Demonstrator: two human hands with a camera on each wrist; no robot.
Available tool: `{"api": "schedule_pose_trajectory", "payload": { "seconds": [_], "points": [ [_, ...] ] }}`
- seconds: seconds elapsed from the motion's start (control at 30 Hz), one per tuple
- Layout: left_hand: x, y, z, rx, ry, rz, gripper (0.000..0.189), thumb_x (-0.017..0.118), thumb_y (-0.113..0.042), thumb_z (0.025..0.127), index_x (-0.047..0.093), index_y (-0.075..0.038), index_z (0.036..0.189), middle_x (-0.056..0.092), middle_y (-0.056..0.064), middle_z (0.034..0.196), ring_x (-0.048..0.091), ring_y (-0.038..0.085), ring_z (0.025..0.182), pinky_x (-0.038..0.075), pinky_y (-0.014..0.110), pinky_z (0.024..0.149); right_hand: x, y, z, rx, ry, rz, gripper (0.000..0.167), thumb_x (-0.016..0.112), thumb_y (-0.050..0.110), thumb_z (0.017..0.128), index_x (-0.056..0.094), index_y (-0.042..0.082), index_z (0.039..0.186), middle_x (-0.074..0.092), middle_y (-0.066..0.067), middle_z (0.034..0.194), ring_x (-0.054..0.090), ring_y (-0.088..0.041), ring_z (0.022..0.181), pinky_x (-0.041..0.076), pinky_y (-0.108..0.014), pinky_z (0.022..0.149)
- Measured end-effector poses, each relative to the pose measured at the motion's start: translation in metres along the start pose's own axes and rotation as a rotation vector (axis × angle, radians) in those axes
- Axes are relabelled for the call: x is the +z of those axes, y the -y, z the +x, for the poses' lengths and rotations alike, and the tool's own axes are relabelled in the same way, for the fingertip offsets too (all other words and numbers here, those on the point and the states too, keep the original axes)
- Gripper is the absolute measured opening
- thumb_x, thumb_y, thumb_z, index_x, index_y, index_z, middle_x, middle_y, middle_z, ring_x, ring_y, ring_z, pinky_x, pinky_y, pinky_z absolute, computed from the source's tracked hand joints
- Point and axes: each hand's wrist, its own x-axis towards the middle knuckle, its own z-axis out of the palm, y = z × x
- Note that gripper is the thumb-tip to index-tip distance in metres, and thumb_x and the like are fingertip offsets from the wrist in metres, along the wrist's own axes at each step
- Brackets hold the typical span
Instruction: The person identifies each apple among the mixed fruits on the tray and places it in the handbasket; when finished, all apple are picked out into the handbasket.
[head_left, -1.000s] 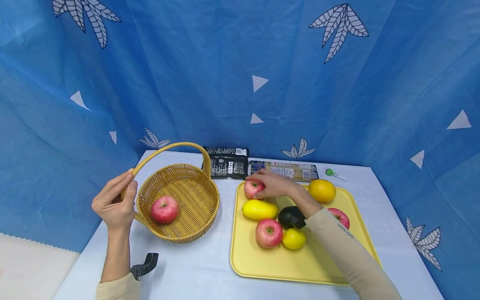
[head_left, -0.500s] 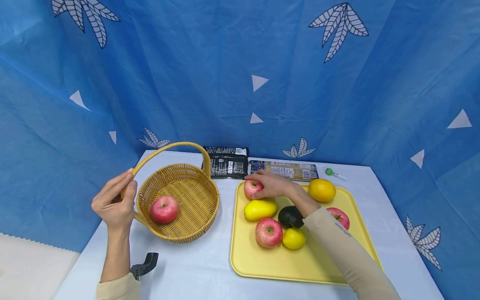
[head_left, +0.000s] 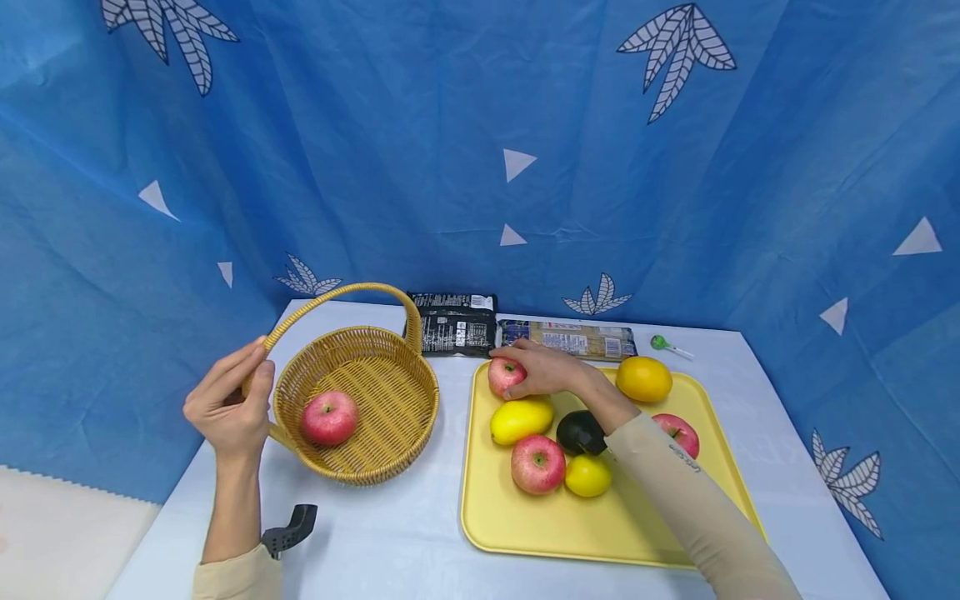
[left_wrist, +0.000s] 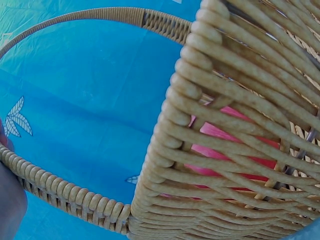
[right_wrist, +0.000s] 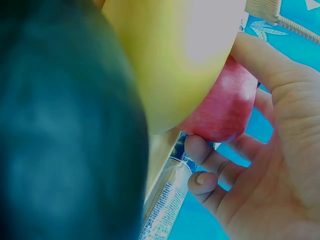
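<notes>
My left hand (head_left: 238,402) grips the handle (head_left: 341,294) of a round woven basket (head_left: 392,407) on the left of the table. One red apple (head_left: 330,418) lies inside; in the left wrist view it shows red through the weave. At the far left corner of the yellow tray (head_left: 540,529), my right hand (head_left: 551,368) holds another red apple (head_left: 506,378) between thumb and fingers. Close beneath that hand lies a yellow mango-like fruit (head_left: 522,420), which partly covers the held apple (right_wrist: 227,107) in the right wrist view.
On the tray are an apple (head_left: 538,465), a lemon (head_left: 588,476), a dark avocado-like fruit (head_left: 579,433), an orange-yellow fruit (head_left: 643,380) and an apple (head_left: 678,435) by the right sleeve. Behind stand a black packet (head_left: 453,327), a long clear packet (head_left: 581,340) and a green lollipop (head_left: 660,342).
The yellow mango-like fruit has shifted slightly right and turned on the tray. The right hand and its apple have moved barely to the left; the left hand and basket stay put.
</notes>
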Motion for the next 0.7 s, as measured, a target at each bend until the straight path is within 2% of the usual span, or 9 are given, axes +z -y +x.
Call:
{"api": "schedule_pose_trajectory", "payload": {
  "seconds": [0.2, 0.7],
  "points": [
    [0.0002, -0.0001, 0.0001, -0.002, -0.001, -0.010, 0.018, 0.068, 0.018, 0.075, 0.067, 0.025, 0.091, 0.074, 0.026, 0.101, 0.075, 0.018, 0.089, 0.057, 0.017, 0.076, 0.0014, -0.0010, 0.0011, 0.004, 0.002, -0.004, 0.081, 0.075, 0.050, 0.085, 0.039, 0.031, 0.155, 0.034, -0.015, 0.159, 0.046, -0.035, 0.136, 0.041, -0.058, 0.109],
    [0.0003, 0.0000, 0.0000, 0.000, -0.005, -0.022, 0.018, 0.068, 0.018, 0.075, 0.067, 0.026, 0.090, 0.074, 0.027, 0.101, 0.075, 0.019, 0.089, 0.057, 0.017, 0.076, 0.0029, -0.0030, 0.0022, -0.009, -0.016, -0.005, 0.080, 0.076, 0.051, 0.084, 0.041, 0.032, 0.154, 0.038, -0.014, 0.156, 0.048, -0.035, 0.133, 0.043, -0.058, 0.107]
  ]
}}
